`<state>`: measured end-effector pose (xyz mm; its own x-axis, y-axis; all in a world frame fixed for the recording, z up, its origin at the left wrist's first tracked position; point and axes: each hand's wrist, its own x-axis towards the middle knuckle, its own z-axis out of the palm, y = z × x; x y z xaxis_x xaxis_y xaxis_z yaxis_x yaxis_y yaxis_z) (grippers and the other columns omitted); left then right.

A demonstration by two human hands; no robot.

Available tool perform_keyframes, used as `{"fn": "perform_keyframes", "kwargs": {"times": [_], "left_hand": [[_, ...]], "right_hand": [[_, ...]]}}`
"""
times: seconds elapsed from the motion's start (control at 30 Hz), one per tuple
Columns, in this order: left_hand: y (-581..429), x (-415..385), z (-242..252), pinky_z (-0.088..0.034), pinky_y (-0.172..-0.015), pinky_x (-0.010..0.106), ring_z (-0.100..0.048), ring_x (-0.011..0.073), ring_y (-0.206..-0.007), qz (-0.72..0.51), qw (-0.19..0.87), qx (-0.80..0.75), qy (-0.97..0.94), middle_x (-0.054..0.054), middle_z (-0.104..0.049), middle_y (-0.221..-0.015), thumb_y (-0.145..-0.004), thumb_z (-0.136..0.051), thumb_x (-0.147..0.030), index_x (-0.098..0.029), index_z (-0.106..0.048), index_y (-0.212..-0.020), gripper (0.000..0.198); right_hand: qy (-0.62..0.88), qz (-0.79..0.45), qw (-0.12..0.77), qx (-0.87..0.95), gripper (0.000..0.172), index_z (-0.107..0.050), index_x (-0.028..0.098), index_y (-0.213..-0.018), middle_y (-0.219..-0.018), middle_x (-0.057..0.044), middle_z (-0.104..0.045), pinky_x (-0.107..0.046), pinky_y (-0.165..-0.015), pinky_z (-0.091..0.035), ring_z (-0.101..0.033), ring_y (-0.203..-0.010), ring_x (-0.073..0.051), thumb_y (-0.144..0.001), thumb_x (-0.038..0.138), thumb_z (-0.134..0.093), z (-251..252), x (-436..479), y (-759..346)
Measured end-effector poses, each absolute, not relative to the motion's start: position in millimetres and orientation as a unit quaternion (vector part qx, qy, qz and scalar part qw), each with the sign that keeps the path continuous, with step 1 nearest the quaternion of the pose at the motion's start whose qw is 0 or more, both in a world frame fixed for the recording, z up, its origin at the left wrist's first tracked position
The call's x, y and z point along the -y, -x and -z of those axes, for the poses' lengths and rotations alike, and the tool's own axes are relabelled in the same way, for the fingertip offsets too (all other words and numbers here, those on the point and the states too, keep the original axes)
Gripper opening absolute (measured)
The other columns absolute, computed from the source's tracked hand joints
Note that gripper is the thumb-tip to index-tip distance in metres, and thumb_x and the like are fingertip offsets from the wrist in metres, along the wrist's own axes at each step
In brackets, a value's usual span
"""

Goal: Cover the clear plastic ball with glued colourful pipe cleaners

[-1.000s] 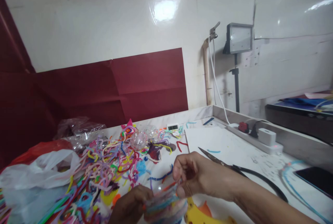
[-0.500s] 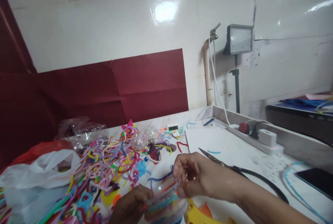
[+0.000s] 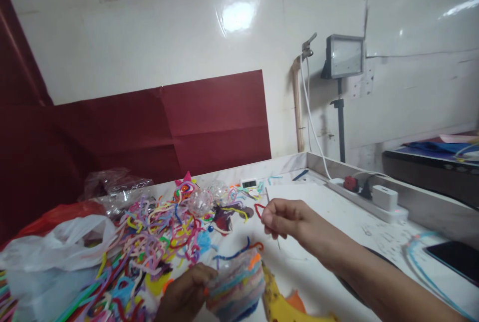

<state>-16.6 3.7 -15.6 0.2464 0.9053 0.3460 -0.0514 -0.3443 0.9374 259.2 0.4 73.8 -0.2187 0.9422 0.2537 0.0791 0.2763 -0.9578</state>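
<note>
Plainly, the left hand (image 3: 189,289) pinches a mostly striped, perhaps unfinished cup (image 3: 235,287); the right hand (image 3: 286,217) seemingly pinches a red strand (image 3: 258,207).

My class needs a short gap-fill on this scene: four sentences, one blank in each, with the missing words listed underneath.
1. The striped piece is held in the person's ____ hand.
2. The bent strip at the fingertips of the right hand is coloured ____.
3. In front of the red plastic, the bag is coloured ____.
4. The phone lies near the ____ edge of the picture.

Missing words: left; red; white; right.
</note>
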Motion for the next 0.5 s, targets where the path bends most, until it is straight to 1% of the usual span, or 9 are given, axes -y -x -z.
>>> {"fn": "perform_keyframes", "kwargs": {"times": [0.03, 0.1, 0.2, 0.23, 0.33, 0.4, 0.5], "left_hand": [[16, -5, 15, -0.048, -0.076, 0.034, -0.062, 0.0252, -0.078, -0.523, 0.464, -0.335, -0.631, 0.006, -0.071, -0.076, -0.069, -0.073, -0.049, -0.021, -0.075, -0.069, 0.029], [14, -6, 13, -0.049, -0.073, 0.033, -0.062, 0.0247, -0.074, -0.549, 0.459, -0.345, -0.607, 0.006, -0.07, -0.074, -0.066, -0.074, -0.05, -0.021, -0.075, -0.068, 0.029], [8, -6, 6, -0.051, -0.068, 0.033, -0.063, 0.0247, -0.069, -0.583, 0.456, -0.372, -0.56, 0.005, -0.069, -0.069, -0.064, -0.074, -0.054, -0.02, -0.074, -0.069, 0.034], [6, -6, 3, -0.051, -0.066, 0.033, -0.064, 0.025, -0.069, -0.596, 0.455, -0.38, -0.542, 0.004, -0.069, -0.069, -0.062, -0.074, -0.055, -0.02, -0.074, -0.069, 0.035], [5, -4, -4, -0.051, -0.061, 0.03, -0.065, 0.0257, -0.069, -0.613, 0.452, -0.401, -0.509, 0.004, -0.07, -0.066, -0.059, -0.076, -0.055, -0.021, -0.073, -0.07, 0.036], [8, -2, -6, -0.051, -0.058, 0.028, -0.065, 0.0238, -0.065, -0.613, 0.447, -0.418, -0.499, 0.003, -0.071, -0.065, -0.059, -0.079, -0.05, -0.021, -0.073, -0.074, 0.033], [14, 0, -5, -0.05, -0.053, 0.025, -0.063, 0.0191, -0.057, -0.619, 0.434, -0.456, -0.469, 0.001, -0.071, -0.063, -0.057, -0.082, -0.042, -0.02, -0.072, -0.083, 0.036]], "right_hand": [[0.428, -0.409, 0.475, 0.652, 0.023, -0.055, 0.017, -0.07, -0.064, 0.0, -0.058, -0.025, -0.06, -0.041, -0.051, -0.059, -0.012, -0.08, 0.038, -0.054, -70, -5, -263], [0.478, -0.326, 0.441, 0.686, 0.019, -0.054, 0.018, -0.072, -0.063, 0.001, -0.058, -0.024, -0.057, -0.041, -0.051, -0.057, -0.011, -0.082, 0.032, -0.047, -60, -14, -269], [0.513, -0.267, 0.382, 0.721, 0.008, -0.056, 0.017, -0.07, -0.062, 0.001, -0.058, -0.022, -0.054, -0.039, -0.051, -0.056, -0.011, -0.076, 0.017, -0.051, -42, -26, -270], [0.519, -0.255, 0.363, 0.731, 0.009, -0.057, 0.017, -0.068, -0.061, 0.001, -0.059, -0.022, -0.053, -0.038, -0.051, -0.055, -0.011, -0.073, 0.011, -0.053, -36, -30, -269], [0.541, -0.202, 0.295, 0.761, 0.018, -0.06, 0.017, -0.064, -0.062, 0.0, -0.062, -0.024, -0.058, -0.038, -0.054, -0.059, -0.012, -0.066, 0.0, -0.055, -19, -42, -259], [0.562, -0.168, 0.252, 0.77, 0.016, -0.062, 0.016, -0.064, -0.066, -0.002, -0.064, -0.027, -0.062, -0.041, -0.057, -0.065, -0.015, -0.068, 0.001, -0.059, -9, -53, -252], [0.587, -0.133, 0.206, 0.772, 0.009, -0.062, 0.015, -0.072, -0.074, -0.001, -0.064, -0.032, -0.068, -0.046, -0.06, -0.072, -0.016, -0.081, 0.014, -0.062, 2, -68, -245]]}}
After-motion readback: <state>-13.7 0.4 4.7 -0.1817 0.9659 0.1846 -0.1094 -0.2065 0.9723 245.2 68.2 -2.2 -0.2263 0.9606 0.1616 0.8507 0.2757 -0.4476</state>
